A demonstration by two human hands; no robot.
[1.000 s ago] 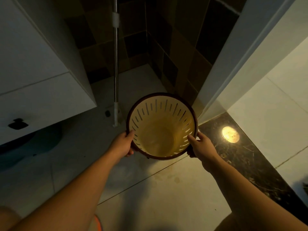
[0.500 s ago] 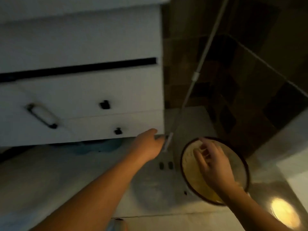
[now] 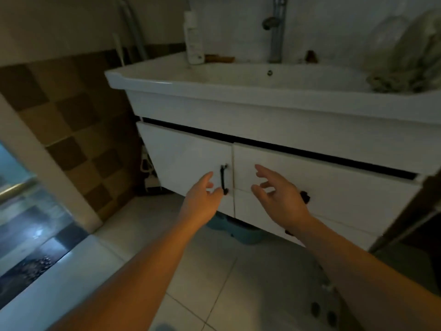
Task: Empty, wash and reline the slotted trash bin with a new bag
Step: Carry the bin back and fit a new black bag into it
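The slotted trash bin is out of view. Both my hands are stretched toward the white vanity cabinet under the sink. My left hand is empty with relaxed fingers, its fingertips right beside the black vertical handle of the left cabinet door. My right hand is also empty, fingers spread and loosely bent, in front of the right door near a small black knob.
A white bottle and a faucet stand at the sink's back. A cloth lies at the sink's right end. A blue object sits under the cabinet. Checkered tile wall and a doorway threshold lie left.
Both hands let go of the bin, which stayed on the floor and left the view. The view swung left and up to the vanity, and both hands now reach toward its doors.
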